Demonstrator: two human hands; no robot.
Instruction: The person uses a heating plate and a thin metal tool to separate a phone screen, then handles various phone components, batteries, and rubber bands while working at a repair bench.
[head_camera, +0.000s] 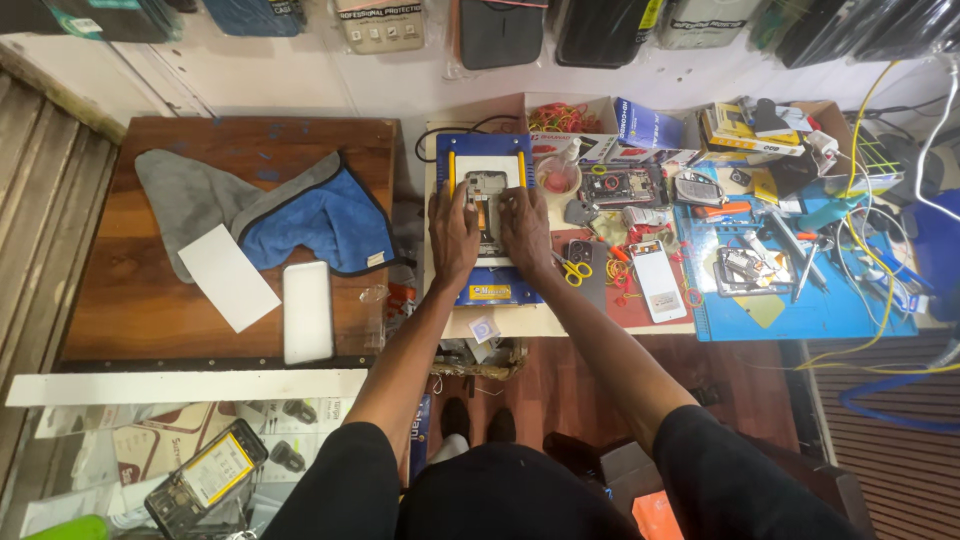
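An opened phone body (486, 190) with bare inner parts lies on a white plate of a blue machine (487, 150) with two yellow bars. My left hand (453, 232) rests flat on the phone's left side, fingers spread. My right hand (524, 228) presses flat on its right side. Both hands cover the phone's lower half.
A wooden board (120, 290) at left carries a grey and blue cloth (300, 215), a white sheet (228, 277) and a white phone-shaped slab (307, 311). At right a blue mat (800, 310) holds tools, phone parts, boxes and yellow cables. Yellow scissors (574, 269) lie near my right wrist.
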